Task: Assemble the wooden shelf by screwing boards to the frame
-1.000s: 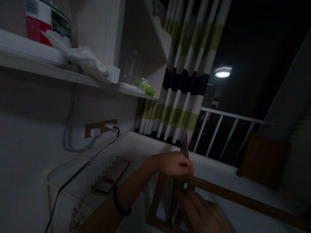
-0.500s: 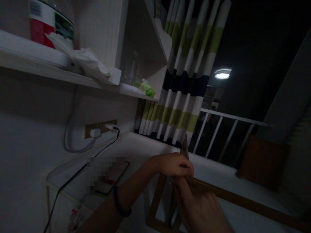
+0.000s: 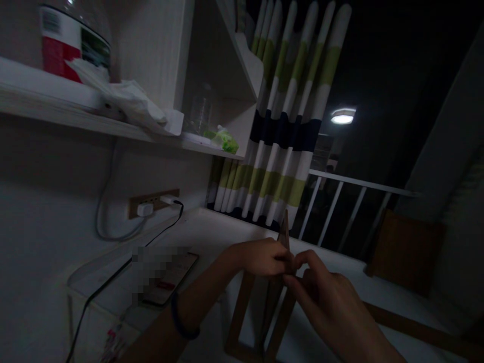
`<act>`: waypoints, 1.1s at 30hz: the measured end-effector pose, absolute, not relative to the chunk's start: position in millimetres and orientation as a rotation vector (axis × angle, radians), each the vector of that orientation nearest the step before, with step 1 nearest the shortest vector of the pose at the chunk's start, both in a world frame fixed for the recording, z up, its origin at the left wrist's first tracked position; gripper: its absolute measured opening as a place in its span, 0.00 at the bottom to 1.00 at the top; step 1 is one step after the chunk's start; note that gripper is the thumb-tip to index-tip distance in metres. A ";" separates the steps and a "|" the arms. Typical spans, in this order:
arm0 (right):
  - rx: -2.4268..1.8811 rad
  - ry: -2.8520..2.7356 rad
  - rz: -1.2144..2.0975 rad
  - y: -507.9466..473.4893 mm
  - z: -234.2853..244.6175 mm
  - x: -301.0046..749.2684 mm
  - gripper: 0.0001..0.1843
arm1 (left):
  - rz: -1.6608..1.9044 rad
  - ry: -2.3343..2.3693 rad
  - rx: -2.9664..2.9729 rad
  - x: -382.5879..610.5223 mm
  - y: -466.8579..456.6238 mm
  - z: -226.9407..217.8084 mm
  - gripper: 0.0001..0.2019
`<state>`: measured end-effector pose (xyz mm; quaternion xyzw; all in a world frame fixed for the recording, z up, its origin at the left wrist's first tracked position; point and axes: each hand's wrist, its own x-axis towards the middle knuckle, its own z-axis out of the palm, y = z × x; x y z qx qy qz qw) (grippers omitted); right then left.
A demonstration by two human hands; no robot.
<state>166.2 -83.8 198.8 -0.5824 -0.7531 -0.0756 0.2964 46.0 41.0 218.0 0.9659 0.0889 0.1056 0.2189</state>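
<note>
A brown wooden frame [image 3: 239, 317] stands on the white tabletop, with a thin upright board [image 3: 284, 227] rising out of it. My left hand [image 3: 262, 257], with a dark band on its wrist, is closed around the top edge, its fingertips partly hidden. Right beside it, my right hand [image 3: 333, 300] has thumb and forefinger curled together at the same spot. Whatever lies between those fingers is too small and dark to make out. A long wooden bar [image 3: 412, 322] extends to the right behind my right hand.
A phone [image 3: 177, 277], partly blurred out, lies on the white tabletop [image 3: 212, 232] at left. A black cable runs from the wall socket [image 3: 154, 202] past it. The overhead shelf [image 3: 143, 128] holds bottles and tissues. Behind are a striped curtain [image 3: 282, 176], a railing [image 3: 363, 184] and a wooden board [image 3: 406, 252].
My right hand has turned and lifted a little, so its curled forefinger and thumb now show beside the left fingers. My left hand stays at the frame. The view has shifted slightly.
</note>
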 end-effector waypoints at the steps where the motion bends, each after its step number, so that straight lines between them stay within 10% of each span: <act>1: -1.547 -1.983 -0.195 -85.4 199.0 170.8 0.05 | 0.301 0.245 2.672 46.1 39.8 218.9 0.09; 33: -1.325 -2.412 -0.937 -86.2 142.3 169.1 0.28 | 0.357 0.179 2.673 47.4 39.1 217.8 0.08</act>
